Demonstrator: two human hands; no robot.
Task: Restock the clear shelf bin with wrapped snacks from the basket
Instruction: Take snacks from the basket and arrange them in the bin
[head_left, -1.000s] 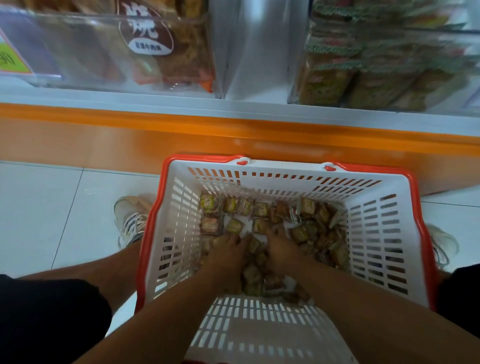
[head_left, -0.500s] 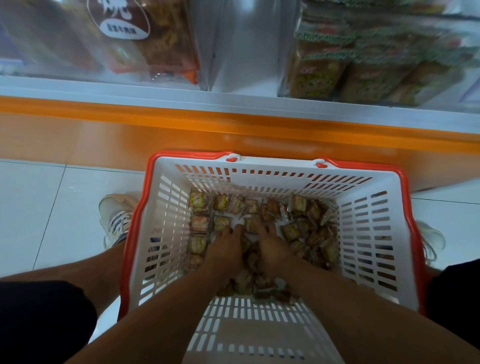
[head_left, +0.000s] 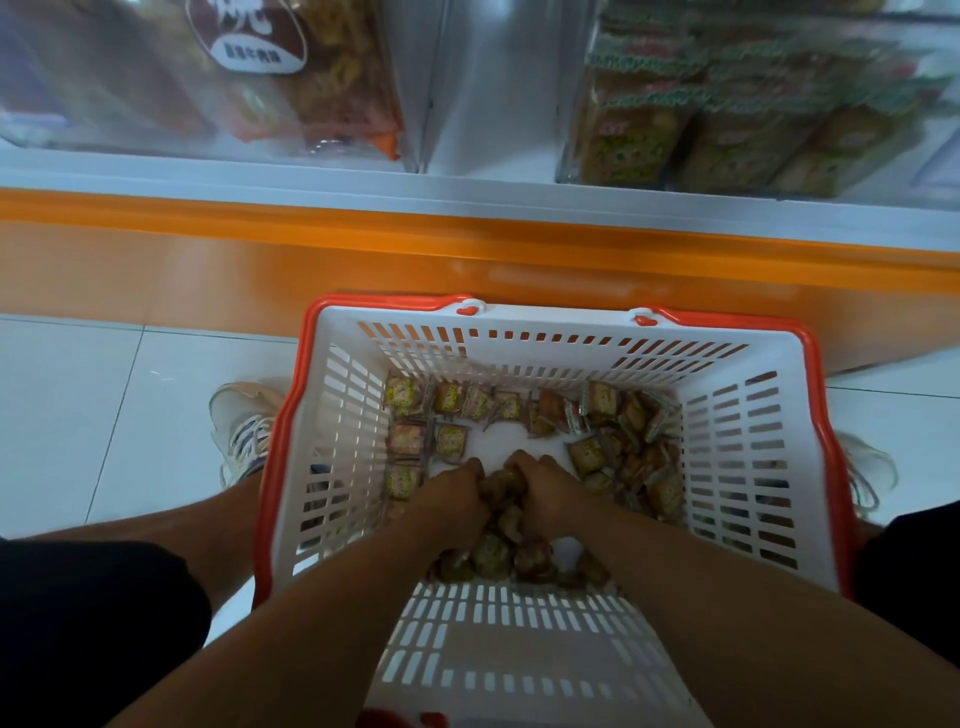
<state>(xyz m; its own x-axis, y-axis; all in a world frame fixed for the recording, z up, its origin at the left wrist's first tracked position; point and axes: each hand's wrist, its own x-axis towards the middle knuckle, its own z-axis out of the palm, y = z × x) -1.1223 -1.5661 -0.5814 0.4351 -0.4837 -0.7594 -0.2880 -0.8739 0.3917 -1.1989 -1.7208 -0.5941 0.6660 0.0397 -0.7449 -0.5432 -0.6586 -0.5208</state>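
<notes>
Both hands have drawn closer together since the earlier frames, knuckles now nearly touching, and have pulled a clump of wrapped snacks (head_left: 501, 551) toward the near wall of the basket (head_left: 727, 467), baring a patch of white floor at its middle. At far left a pale sneaker (head_left: 244, 426) stands on the white tiled floor (head_left: 93, 415) just beside the basket's orange rim. Inside the basket, loose snacks lie along the left wall and the far wall, well clear of the fingers. Left hand (head_left: 452, 506) reaches down with its fingers curled inward over the gathered clump, pressing it from the left; right hand (head_left: 550, 499) mirrors it from the right, fingers likewise curled round the same pile, so the snacks sit squeezed between the two palms and spill out beneath the wrists. More snacks lie heaped to the right of the right hand against the right wall. Above, beyond an orange shelf edge (head_left: 467, 234), a clear shelf bin (head_left: 753, 130) at upper right holds stacked packets of the same look; another bin (head_left: 208, 78) stands at upper left.
</notes>
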